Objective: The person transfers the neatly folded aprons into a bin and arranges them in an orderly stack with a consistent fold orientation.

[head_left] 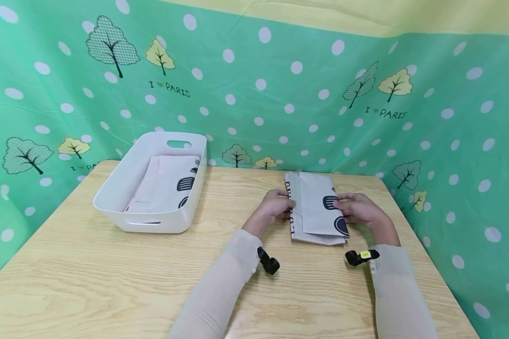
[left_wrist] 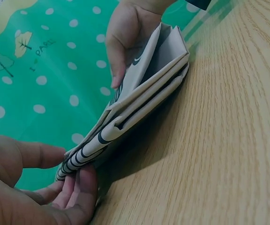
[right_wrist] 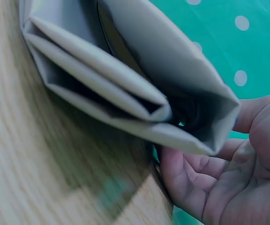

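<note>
A folded white cloth (head_left: pixel 316 205) with black kitchen-utensil prints is at the right part of the table, between both hands. My left hand (head_left: pixel 276 205) pinches its left edge, thumb on top and fingers underneath. On the opposite edge, my right hand (head_left: pixel 358 208) grips the cloth with its thumb above and fingers below. Several folded layers of the cloth (left_wrist: pixel 139 96) show end-on in the left wrist view, with a dark shadow on the table beneath. In the right wrist view, the cloth's end (right_wrist: pixel 102 89) gapes between its layers.
To the left stands a white plastic basket (head_left: pixel 103 200) with handle slots. Inside it lies a similar folded cloth (head_left: pixel 165 183) with black prints. The wooden table (head_left: pixel 123 282) meets a green dotted curtain (head_left: pixel 258 108) at the back and right.
</note>
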`<state>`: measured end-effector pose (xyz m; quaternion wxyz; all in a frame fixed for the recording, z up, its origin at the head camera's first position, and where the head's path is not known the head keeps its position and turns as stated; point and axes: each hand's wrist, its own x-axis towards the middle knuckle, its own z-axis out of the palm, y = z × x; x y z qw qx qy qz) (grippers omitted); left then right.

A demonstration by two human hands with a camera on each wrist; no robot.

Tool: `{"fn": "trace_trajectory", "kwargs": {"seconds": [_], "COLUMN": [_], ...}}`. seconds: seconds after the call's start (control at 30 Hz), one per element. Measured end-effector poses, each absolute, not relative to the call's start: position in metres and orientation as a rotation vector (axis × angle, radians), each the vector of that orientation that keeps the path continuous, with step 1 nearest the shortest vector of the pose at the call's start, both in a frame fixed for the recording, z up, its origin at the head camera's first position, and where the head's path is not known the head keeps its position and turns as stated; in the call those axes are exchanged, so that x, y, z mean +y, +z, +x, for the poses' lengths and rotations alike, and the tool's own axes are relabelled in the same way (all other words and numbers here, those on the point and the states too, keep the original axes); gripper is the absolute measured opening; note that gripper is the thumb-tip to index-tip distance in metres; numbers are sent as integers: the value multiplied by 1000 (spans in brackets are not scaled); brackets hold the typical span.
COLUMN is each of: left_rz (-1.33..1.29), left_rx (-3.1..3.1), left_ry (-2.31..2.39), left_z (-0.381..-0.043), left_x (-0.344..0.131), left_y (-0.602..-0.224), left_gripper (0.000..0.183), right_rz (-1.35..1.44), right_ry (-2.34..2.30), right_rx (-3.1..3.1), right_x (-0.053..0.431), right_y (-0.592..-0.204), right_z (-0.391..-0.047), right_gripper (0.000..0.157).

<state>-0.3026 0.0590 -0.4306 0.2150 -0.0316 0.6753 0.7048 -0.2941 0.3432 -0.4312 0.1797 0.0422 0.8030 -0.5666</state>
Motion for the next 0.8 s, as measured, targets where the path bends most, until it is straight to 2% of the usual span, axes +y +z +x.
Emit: {"fn": "trace_trajectory", "kwargs": {"seconds": [0.8], "left_rz": [-91], "left_rx": [1833], "left_ry": [2007], "left_z": [-303], "left_x": [56], "left_y": [-428], "left_gripper": [47], "right_rz": [145], "right_ry": [-1691], "right_rx": [2263], "right_x": [339], "right_y": [-429], "right_z": [-293], "right_gripper": [63]}}
